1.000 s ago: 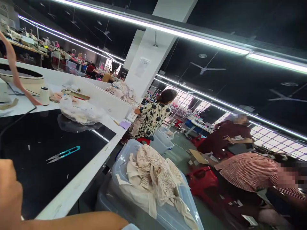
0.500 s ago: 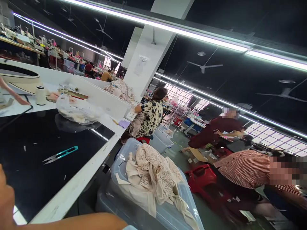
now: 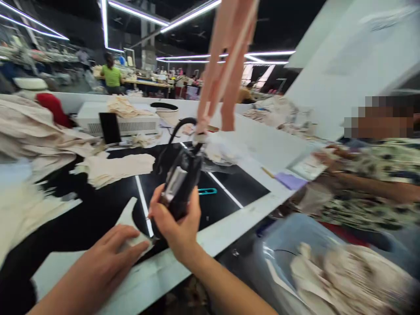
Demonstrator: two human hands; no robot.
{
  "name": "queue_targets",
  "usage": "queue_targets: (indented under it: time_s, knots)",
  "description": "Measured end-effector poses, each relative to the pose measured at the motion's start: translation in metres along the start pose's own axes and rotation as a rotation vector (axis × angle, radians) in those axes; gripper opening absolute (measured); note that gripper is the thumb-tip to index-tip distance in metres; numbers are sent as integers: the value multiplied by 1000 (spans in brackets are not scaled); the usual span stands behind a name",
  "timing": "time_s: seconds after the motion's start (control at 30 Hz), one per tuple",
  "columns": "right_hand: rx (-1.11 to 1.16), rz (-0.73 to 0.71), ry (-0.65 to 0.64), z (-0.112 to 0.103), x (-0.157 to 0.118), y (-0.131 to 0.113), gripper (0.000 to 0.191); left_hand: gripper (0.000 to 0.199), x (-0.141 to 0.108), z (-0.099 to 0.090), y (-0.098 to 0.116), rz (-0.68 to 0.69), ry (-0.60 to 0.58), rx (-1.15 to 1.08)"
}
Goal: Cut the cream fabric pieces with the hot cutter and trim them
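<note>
- While my right hand holds the tool upright and a little tilted, my left hand lies low over the scrap, near the table's front edge.
- Right fingers: curled around the tool's lower body, thumb on the near side, closed on it.
- Left fingers: loosely spread, slightly bent, palm down, on the scrap; no pinch seen. Whether they press, I cannot tell.
- Tool: black, with a silvery part on its side, blurred; over the table, between me and the bag. Whether its foot touches the black top, I cannot tell.
- Cord: black, looping at the tool's top. Pink strips hang above, knotted just over the tool.
- Snips: teal handle, just right of my right hand, part hidden.
- Panel: pale cloth, flat, beyond my left hand. A larger pale heap sits farther left.
- Bag: clear plastic, past the snips; purple cloth at the right edge.
- Tub: bluish, below the table on the right, pale garments in it.
- Co-worker: right side, patterned top, arms reaching toward the table.
</note>
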State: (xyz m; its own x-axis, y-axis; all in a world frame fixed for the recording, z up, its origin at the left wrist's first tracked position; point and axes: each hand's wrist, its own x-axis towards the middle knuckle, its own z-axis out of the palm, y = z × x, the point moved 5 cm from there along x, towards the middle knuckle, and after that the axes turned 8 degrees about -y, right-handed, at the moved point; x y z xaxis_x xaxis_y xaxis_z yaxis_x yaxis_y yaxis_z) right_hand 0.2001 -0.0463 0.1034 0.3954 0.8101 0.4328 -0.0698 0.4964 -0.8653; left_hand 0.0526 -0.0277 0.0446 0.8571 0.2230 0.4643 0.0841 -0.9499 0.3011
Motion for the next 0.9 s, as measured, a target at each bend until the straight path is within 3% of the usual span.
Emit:
queue_targets:
  time_s: [0.07,0.17,0.9]
  knots:
    - [34,-45,24,-7,6,2,33,34,-9,-1,-6,-87,-137,73]
    - [79,-113,16,-12,14,1,31,36,-10,3,-10,-136,-195,77]
    - [70,-162,-45,0,15,3,29,34,-5,3,-5,-166,-190,38]
